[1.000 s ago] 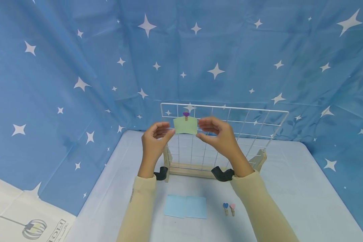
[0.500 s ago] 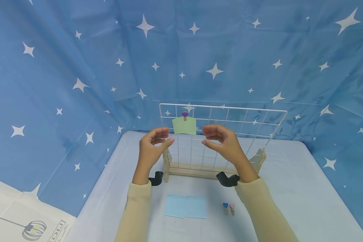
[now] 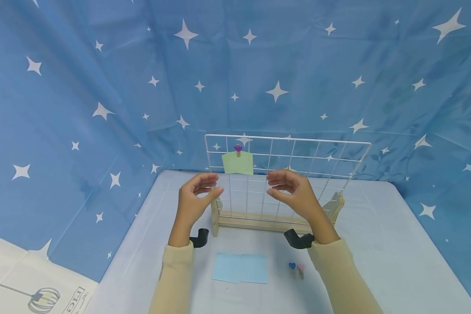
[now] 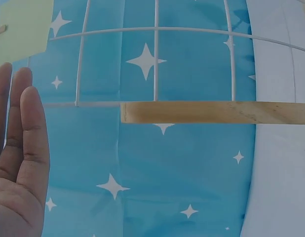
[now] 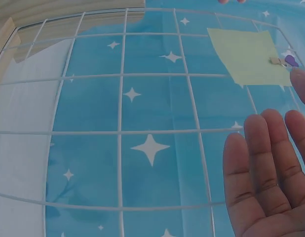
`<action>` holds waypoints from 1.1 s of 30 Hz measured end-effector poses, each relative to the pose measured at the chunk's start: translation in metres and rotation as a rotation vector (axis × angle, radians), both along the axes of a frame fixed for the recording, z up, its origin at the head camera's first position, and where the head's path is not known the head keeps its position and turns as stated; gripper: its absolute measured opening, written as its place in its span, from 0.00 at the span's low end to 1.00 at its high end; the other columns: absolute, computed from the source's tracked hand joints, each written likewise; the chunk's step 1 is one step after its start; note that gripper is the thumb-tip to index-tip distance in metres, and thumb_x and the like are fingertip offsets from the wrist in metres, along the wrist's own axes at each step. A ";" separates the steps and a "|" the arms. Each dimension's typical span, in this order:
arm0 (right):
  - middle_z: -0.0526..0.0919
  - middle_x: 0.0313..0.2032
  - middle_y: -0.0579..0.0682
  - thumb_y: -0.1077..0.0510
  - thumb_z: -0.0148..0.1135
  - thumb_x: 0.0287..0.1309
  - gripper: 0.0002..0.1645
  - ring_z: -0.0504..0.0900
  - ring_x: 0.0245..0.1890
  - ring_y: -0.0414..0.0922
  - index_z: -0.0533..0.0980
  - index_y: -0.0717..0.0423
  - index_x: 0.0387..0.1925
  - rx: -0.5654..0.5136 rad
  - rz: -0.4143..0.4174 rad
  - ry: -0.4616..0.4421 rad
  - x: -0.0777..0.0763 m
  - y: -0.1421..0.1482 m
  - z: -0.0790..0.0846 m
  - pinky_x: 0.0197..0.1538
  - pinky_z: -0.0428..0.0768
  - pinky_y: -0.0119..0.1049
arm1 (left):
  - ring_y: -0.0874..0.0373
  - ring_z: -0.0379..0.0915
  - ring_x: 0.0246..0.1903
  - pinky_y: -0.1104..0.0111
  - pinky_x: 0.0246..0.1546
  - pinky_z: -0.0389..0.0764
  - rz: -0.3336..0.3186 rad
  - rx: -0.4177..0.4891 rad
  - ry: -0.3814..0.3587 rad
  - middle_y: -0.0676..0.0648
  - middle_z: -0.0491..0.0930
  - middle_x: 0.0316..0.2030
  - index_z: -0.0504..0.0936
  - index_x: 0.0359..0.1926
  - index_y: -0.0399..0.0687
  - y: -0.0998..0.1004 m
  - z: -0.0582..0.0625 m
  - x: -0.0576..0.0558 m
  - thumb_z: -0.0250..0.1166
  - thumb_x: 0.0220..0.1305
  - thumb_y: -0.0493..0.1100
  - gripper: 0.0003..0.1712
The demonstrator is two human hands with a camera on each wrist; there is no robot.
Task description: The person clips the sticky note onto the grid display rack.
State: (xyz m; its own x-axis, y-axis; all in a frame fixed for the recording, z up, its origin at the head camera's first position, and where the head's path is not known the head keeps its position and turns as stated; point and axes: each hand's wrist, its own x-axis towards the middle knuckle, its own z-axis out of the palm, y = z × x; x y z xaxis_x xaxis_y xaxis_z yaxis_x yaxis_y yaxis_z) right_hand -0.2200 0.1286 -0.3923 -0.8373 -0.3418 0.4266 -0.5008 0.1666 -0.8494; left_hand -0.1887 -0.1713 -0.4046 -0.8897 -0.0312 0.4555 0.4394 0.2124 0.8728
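A pale green paper note [image 3: 237, 163] hangs near the upper left of a white wire grid [image 3: 294, 148], held by a small wooden clothespin with a purple heart [image 3: 238, 148]. My left hand [image 3: 195, 198] is just below and left of the note, its fingers relaxed and holding nothing. To the note's lower right, my right hand [image 3: 293, 193] is likewise relaxed, with nothing in it. The left wrist view shows the left fingers [image 4: 31, 123] apart from the note's edge. In the right wrist view the right palm [image 5: 276, 212] faces the grid.
Wooden feet and a crossbar [image 3: 255, 221] support the grid on the white table [image 3: 377, 244]. Two light blue notes [image 3: 240, 267] lie side by side in front. Right of them are a blue heart clothespin [image 3: 292, 267] and a pink heart clothespin [image 3: 301, 269]. A starry blue curtain [image 3: 235, 65] hangs behind.
Both hands have drawn away from the green note's side edges, moving apart and down. The note stays clipped to the grid, and the things on the table have not moved.
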 end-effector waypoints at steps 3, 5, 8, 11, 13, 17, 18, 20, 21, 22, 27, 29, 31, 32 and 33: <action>0.85 0.54 0.71 0.75 0.72 0.62 0.23 0.89 0.51 0.47 0.80 0.73 0.59 -0.008 -0.003 -0.002 0.001 0.003 -0.004 0.56 0.84 0.25 | 0.40 0.85 0.54 0.71 0.55 0.84 -0.005 -0.002 -0.006 0.33 0.87 0.55 0.86 0.58 0.33 -0.001 -0.002 0.002 0.78 0.63 0.32 0.22; 0.85 0.53 0.71 0.76 0.72 0.62 0.22 0.88 0.49 0.39 0.80 0.74 0.58 -0.014 -0.003 0.002 0.002 0.005 -0.007 0.55 0.84 0.25 | 0.41 0.85 0.54 0.71 0.55 0.84 -0.008 -0.010 -0.008 0.35 0.88 0.54 0.86 0.59 0.32 -0.001 -0.004 0.004 0.78 0.63 0.32 0.23; 0.85 0.52 0.71 0.76 0.71 0.63 0.21 0.87 0.48 0.33 0.80 0.74 0.57 -0.020 -0.005 0.014 0.005 0.008 -0.011 0.55 0.84 0.25 | 0.43 0.85 0.54 0.69 0.56 0.85 -0.009 -0.032 -0.013 0.39 0.88 0.54 0.86 0.59 0.33 -0.003 -0.008 0.005 0.78 0.64 0.32 0.23; 0.86 0.52 0.71 0.75 0.71 0.63 0.21 0.87 0.48 0.32 0.80 0.73 0.57 -0.024 -0.006 0.017 0.007 0.011 -0.015 0.55 0.84 0.25 | 0.44 0.85 0.54 0.67 0.56 0.85 -0.011 -0.048 -0.018 0.39 0.88 0.55 0.86 0.59 0.35 -0.004 -0.012 0.007 0.78 0.64 0.32 0.23; 0.86 0.52 0.71 0.75 0.71 0.63 0.20 0.87 0.48 0.32 0.81 0.72 0.56 -0.026 -0.007 0.017 0.008 0.013 -0.017 0.55 0.85 0.25 | 0.43 0.85 0.54 0.66 0.56 0.85 -0.011 -0.050 -0.022 0.38 0.88 0.55 0.87 0.59 0.36 -0.005 -0.014 0.008 0.78 0.64 0.32 0.23; 0.86 0.51 0.71 0.76 0.71 0.63 0.19 0.87 0.47 0.33 0.81 0.72 0.55 -0.034 -0.004 0.013 0.010 0.018 -0.023 0.54 0.85 0.25 | 0.41 0.85 0.54 0.66 0.56 0.85 -0.015 -0.048 -0.035 0.38 0.88 0.55 0.87 0.59 0.36 -0.007 -0.017 0.012 0.78 0.64 0.33 0.22; 0.86 0.51 0.70 0.76 0.71 0.63 0.19 0.87 0.47 0.33 0.82 0.72 0.55 -0.035 -0.005 0.012 0.011 0.019 -0.024 0.53 0.85 0.25 | 0.41 0.85 0.54 0.65 0.56 0.85 -0.017 -0.048 -0.041 0.38 0.89 0.55 0.87 0.59 0.36 -0.008 -0.018 0.012 0.78 0.64 0.33 0.22; 0.87 0.51 0.68 0.76 0.71 0.63 0.19 0.88 0.47 0.34 0.82 0.72 0.55 -0.036 -0.003 0.010 0.012 0.021 -0.027 0.53 0.85 0.25 | 0.42 0.85 0.54 0.61 0.57 0.85 -0.020 -0.052 -0.052 0.40 0.89 0.55 0.87 0.59 0.36 -0.008 -0.021 0.014 0.77 0.64 0.33 0.22; 0.87 0.50 0.68 0.76 0.71 0.63 0.19 0.88 0.46 0.34 0.82 0.72 0.55 -0.037 -0.001 0.008 0.013 0.021 -0.028 0.53 0.85 0.25 | 0.42 0.85 0.54 0.59 0.58 0.85 -0.023 -0.054 -0.056 0.40 0.89 0.55 0.87 0.59 0.37 -0.009 -0.022 0.014 0.77 0.65 0.33 0.22; 0.87 0.50 0.68 0.76 0.71 0.63 0.19 0.88 0.46 0.35 0.82 0.72 0.55 -0.038 0.000 0.005 0.013 0.022 -0.030 0.53 0.85 0.25 | 0.43 0.85 0.55 0.56 0.58 0.85 -0.024 -0.057 -0.060 0.40 0.89 0.55 0.87 0.59 0.37 -0.009 -0.023 0.015 0.77 0.65 0.33 0.21; 0.85 0.50 0.75 0.77 0.70 0.62 0.20 0.88 0.46 0.35 0.81 0.73 0.55 -0.043 0.003 0.007 0.016 0.024 -0.036 0.52 0.86 0.25 | 0.39 0.84 0.57 0.48 0.60 0.84 -0.036 -0.061 -0.080 0.41 0.89 0.56 0.87 0.59 0.38 -0.010 -0.029 0.019 0.77 0.65 0.33 0.21; 0.85 0.50 0.75 0.77 0.70 0.62 0.19 0.88 0.46 0.35 0.81 0.74 0.55 -0.042 -0.001 0.009 0.017 0.025 -0.038 0.52 0.86 0.25 | 0.40 0.84 0.57 0.48 0.60 0.84 -0.040 -0.060 -0.091 0.41 0.89 0.56 0.87 0.59 0.38 -0.010 -0.032 0.020 0.77 0.66 0.33 0.21; 0.85 0.50 0.74 0.77 0.70 0.62 0.19 0.88 0.46 0.36 0.81 0.74 0.55 -0.042 -0.002 0.006 0.019 0.026 -0.040 0.52 0.85 0.25 | 0.43 0.85 0.57 0.51 0.60 0.85 -0.042 -0.061 -0.100 0.41 0.89 0.56 0.87 0.59 0.38 -0.010 -0.035 0.021 0.77 0.66 0.33 0.21; 0.85 0.49 0.74 0.77 0.70 0.62 0.19 0.88 0.46 0.36 0.81 0.74 0.55 -0.040 -0.006 0.005 0.019 0.026 -0.041 0.52 0.85 0.25 | 0.44 0.85 0.57 0.54 0.59 0.85 -0.043 -0.060 -0.103 0.41 0.89 0.56 0.87 0.59 0.38 -0.010 -0.036 0.021 0.77 0.66 0.33 0.21; 0.86 0.49 0.73 0.77 0.70 0.62 0.19 0.88 0.46 0.36 0.81 0.74 0.54 -0.041 -0.007 0.003 0.020 0.027 -0.042 0.52 0.85 0.25 | 0.45 0.85 0.56 0.57 0.59 0.85 -0.044 -0.059 -0.106 0.41 0.89 0.55 0.87 0.59 0.38 -0.010 -0.038 0.021 0.77 0.66 0.33 0.21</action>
